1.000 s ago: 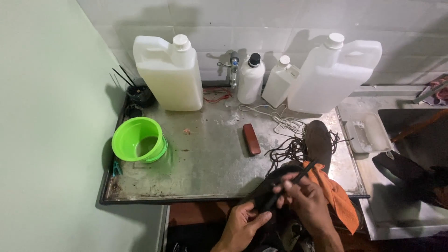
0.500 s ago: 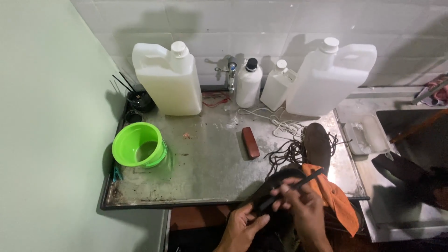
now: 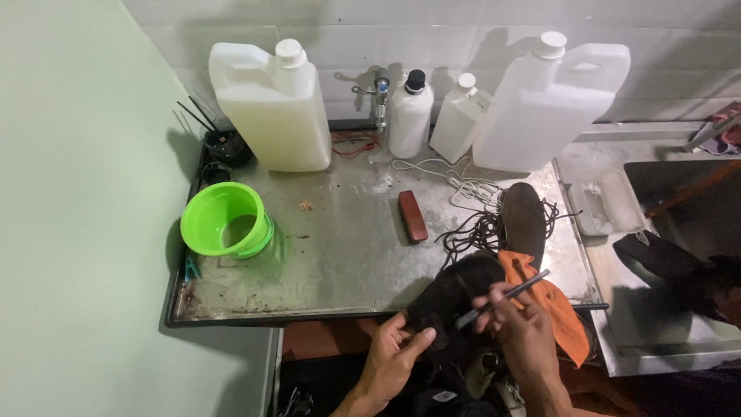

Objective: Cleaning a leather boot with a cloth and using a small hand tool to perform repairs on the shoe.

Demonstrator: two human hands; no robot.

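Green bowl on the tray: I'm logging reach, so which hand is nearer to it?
Left. The left hand grips the dark shoe, below and right of the green bowl; the right hand, holding a thin tool, is farther right.

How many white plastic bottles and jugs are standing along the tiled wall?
4. A large jug at the left, two smaller bottles in the middle, one black-capped and one white-capped, and a large jug at the right. None seems hidden.

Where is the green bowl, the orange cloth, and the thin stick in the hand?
green bowl (image 3: 225, 221), head view, inner wall.
orange cloth (image 3: 554, 312), head view, middle fold.
thin stick (image 3: 505, 296), head view, mid-shaft, in right hand (image 3: 525, 333).
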